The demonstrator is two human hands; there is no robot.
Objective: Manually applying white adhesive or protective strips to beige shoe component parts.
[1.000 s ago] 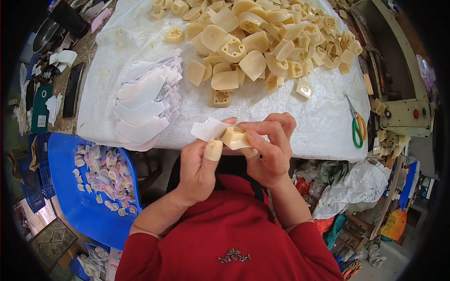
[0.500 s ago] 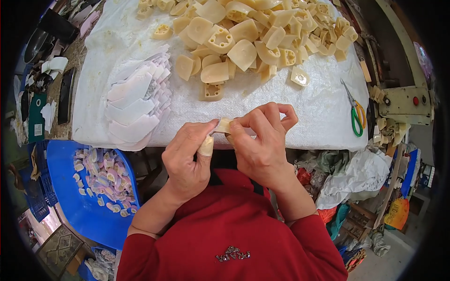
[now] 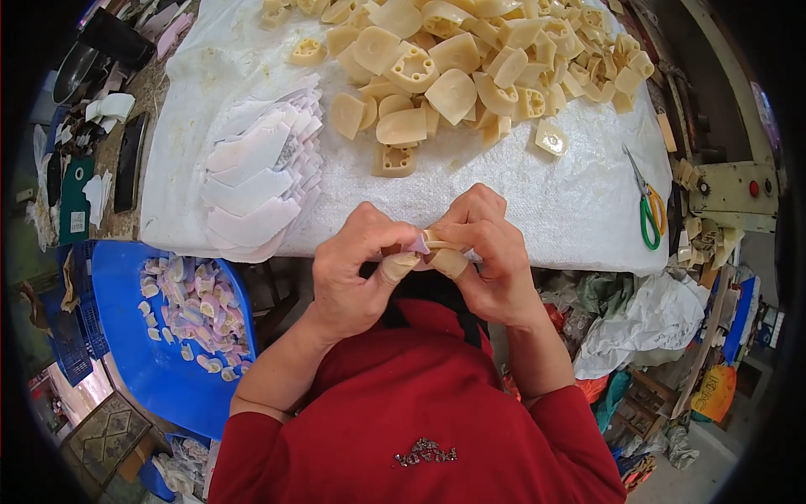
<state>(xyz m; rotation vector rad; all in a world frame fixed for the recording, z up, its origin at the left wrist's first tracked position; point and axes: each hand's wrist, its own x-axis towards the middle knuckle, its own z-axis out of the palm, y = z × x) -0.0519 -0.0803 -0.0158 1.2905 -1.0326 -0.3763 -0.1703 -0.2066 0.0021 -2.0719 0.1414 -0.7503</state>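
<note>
"What's your worktable [image 3: 579,227] dressed in?"

"A white woven sheet [image 3: 520,202], bumpy in texture, with faint yellowish marks toward my far left. It covers the top right to the edge near me."

"And that heap?"

"Cream moulded shoe-heel blocks [image 3: 504,67], tumbled every which way across the far side. Some show smooth faces, others their hollowed, holed ends. One stray block [image 3: 307,52] sits off to the left, and another [image 3: 551,137] lies just in front of the heap on the right."

"Anything else?"

"To my left, whitish cut-outs [image 3: 256,185] with a pinkish tint, overlapping in a long stack. Near the right edge, scissors [image 3: 645,190], one handle green, one orange, blades pointing away from me."
</note>
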